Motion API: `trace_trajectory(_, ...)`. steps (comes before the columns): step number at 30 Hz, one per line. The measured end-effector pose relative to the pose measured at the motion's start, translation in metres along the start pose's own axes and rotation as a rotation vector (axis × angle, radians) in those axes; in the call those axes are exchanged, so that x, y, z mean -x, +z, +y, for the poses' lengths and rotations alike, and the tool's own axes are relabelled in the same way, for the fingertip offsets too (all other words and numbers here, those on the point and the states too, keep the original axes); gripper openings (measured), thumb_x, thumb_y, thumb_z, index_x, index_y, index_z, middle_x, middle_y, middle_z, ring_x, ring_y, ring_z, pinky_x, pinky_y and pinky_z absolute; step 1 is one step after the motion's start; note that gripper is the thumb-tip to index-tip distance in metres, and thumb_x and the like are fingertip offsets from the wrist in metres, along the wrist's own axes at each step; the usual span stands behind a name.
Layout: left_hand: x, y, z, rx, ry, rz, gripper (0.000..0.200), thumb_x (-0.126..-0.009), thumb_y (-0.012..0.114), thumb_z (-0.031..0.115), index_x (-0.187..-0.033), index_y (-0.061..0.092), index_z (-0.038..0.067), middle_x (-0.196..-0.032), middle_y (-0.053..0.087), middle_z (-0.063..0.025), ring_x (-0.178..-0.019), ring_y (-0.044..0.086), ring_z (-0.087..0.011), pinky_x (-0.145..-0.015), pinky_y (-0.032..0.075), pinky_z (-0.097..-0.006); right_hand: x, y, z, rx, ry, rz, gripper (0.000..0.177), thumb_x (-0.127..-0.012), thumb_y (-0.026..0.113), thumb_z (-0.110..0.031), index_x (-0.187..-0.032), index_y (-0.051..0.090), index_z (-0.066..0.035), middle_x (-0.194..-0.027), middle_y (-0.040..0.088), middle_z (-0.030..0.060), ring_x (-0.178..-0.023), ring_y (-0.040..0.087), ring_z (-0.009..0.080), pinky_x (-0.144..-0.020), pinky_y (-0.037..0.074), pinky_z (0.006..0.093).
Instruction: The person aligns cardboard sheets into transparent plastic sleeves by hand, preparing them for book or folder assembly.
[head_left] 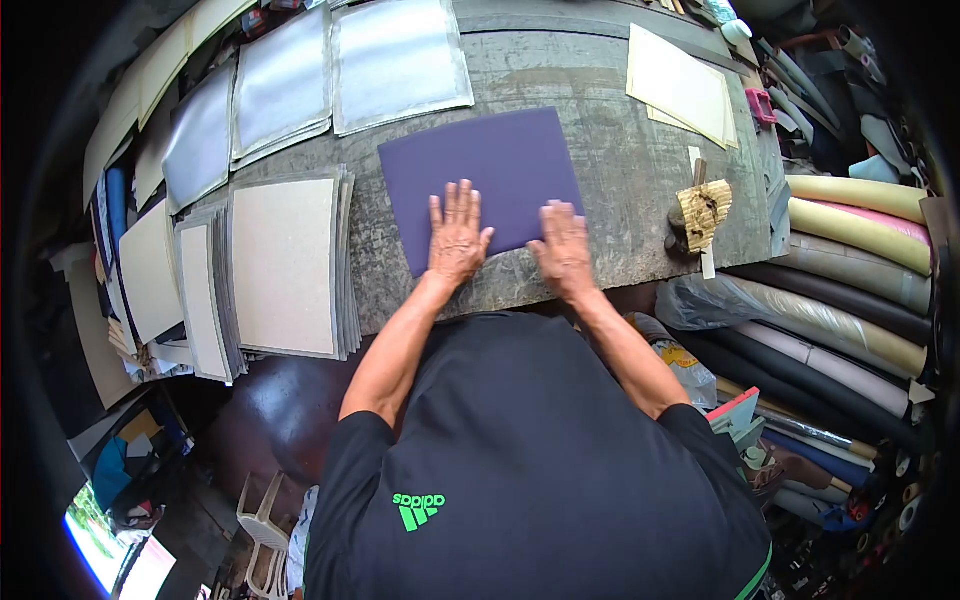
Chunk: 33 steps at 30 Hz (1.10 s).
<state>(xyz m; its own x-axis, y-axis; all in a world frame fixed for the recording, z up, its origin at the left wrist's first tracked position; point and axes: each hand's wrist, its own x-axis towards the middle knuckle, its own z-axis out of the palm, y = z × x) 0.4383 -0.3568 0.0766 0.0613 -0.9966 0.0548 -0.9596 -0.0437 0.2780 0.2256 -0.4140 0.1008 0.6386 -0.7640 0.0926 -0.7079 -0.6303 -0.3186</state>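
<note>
A flat purple sheet (490,150) lies on the worn grey worktable (620,200), close to its front edge. My left hand (459,235) rests on the sheet's lower left part, palm down with the fingers stretched out. On the lower right corner lies my right hand (564,245), also palm down, its fingers extended and slightly blurred. Neither hand grips anything. The sheet's area under both palms is hidden.
Stacked grey-edged boards (285,265) stand to the left, with silvery sheets (400,65) behind. Cream sheets (680,85) lie at the back right. Near the right edge is a yellowish block (705,212). Material rolls (860,235) fill the right side.
</note>
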Motion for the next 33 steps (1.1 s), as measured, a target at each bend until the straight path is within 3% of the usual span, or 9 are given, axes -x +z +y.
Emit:
trace_trajectory(3,-0.014,0.014,0.021,-0.171,0.122,-0.056,0.061,-0.093,0.049,0.032,-0.142,0.035,-0.001,-0.156,0.017,-0.0177,-0.145,0.011,-0.0342,-0.116,0.007,-0.0518,-0.03,0.022,-0.027,-0.148,-0.257,-0.088,0.064,-0.094,0.049,-0.038,-0.143,0.033,0.0,-0.15,0.031,0.0167,-0.142,0.024,0.03,-0.116,0.017,0.045)
trace_trajectory(8,-0.013,-0.009,-0.03,0.005,-0.108,0.042,0.062,-0.094,0.048,0.035,-0.145,0.032,0.004,-0.156,0.021,-0.0104,-0.145,0.013,-0.0321,-0.117,0.009,-0.0479,-0.042,0.006,0.046,0.105,-0.043,-0.054,0.063,-0.094,0.049,-0.038,-0.147,0.031,-0.011,-0.153,0.028,0.0082,-0.145,0.017,0.027,-0.118,0.011,0.0443)
trace_trajectory(10,-0.012,-0.016,-0.062,-0.032,-0.187,0.057,0.064,-0.096,0.045,0.038,-0.146,0.029,0.003,-0.156,0.019,-0.0105,-0.145,0.011,-0.0327,-0.117,0.008,-0.05,-0.047,0.005,0.079,0.178,0.04,-0.058,0.059,-0.096,0.046,-0.04,-0.149,0.03,-0.019,-0.156,0.021,0.0059,-0.145,0.013,0.0281,-0.117,0.006,0.0499)
trace_trajectory(14,-0.03,-0.019,-0.092,-0.125,-0.252,0.063,0.066,-0.097,0.04,0.042,-0.147,0.026,0.0,-0.157,0.014,-0.0117,-0.145,0.007,-0.0348,-0.116,0.006,-0.0521,-0.082,0.018,0.091,0.304,0.122,-0.046,0.062,-0.096,0.044,-0.043,-0.15,0.026,-0.019,-0.159,0.013,0.0036,-0.147,0.001,0.0286,-0.116,0.0,0.053)
trace_trajectory(17,-0.057,-0.01,-0.098,-0.067,-0.255,0.126,0.066,-0.098,0.039,0.041,-0.146,0.025,-0.002,-0.158,0.012,-0.0126,-0.145,0.006,-0.0357,-0.116,0.006,-0.052,-0.136,0.031,0.042,0.096,-0.081,-0.012,0.063,-0.096,0.043,-0.043,-0.15,0.024,-0.017,-0.159,0.01,0.0033,-0.147,-0.003,0.0266,-0.116,-0.005,0.0508)
trace_trajectory(21,-0.077,-0.006,-0.106,-0.124,-0.268,0.059,0.062,-0.098,0.039,0.037,-0.147,0.026,0.001,-0.158,0.012,-0.0118,-0.145,0.006,-0.035,-0.116,0.006,-0.0514,-0.18,0.048,-0.038,0.045,-0.385,-0.206,0.059,-0.098,0.036,-0.047,-0.147,0.031,-0.016,-0.154,0.027,0.004,-0.145,0.014,0.0271,-0.118,0.004,0.0481)
trace_trajectory(24,-0.064,-0.012,-0.121,-0.096,-0.239,0.039,0.062,-0.099,0.036,0.039,-0.149,0.022,0.005,-0.159,0.009,-0.0094,-0.146,0.003,-0.0304,-0.117,0.004,-0.0489,-0.193,0.054,-0.007,0.113,-0.286,-0.083,0.057,-0.098,0.032,-0.048,-0.148,0.031,-0.02,-0.155,0.026,0.0023,-0.145,0.014,0.0252,-0.119,0.003,0.0428)
trace_trajectory(28,-0.037,-0.009,-0.122,-0.103,-0.278,0.05,0.067,-0.099,0.034,0.044,-0.15,0.018,0.003,-0.159,0.007,-0.011,-0.146,0.0,-0.0316,-0.117,0.001,-0.0499,-0.178,0.034,0.078,0.161,-0.043,0.05,0.059,-0.098,0.037,-0.047,-0.148,0.031,-0.015,-0.155,0.025,0.0038,-0.145,0.015,0.0265,-0.117,0.008,0.0465)
trace_trajectory(33,-0.016,-0.007,-0.059,-0.13,-0.316,0.094,0.073,-0.098,0.036,0.047,-0.145,0.022,-0.006,-0.156,0.008,-0.0225,-0.144,0.002,-0.0398,-0.116,0.002,-0.0531,-0.117,0.027,0.053,0.137,0.045,0.005,0.066,-0.096,0.041,-0.044,-0.146,0.029,-0.003,-0.155,0.021,0.0121,-0.145,0.009,0.0324,-0.116,0.005,0.0512)
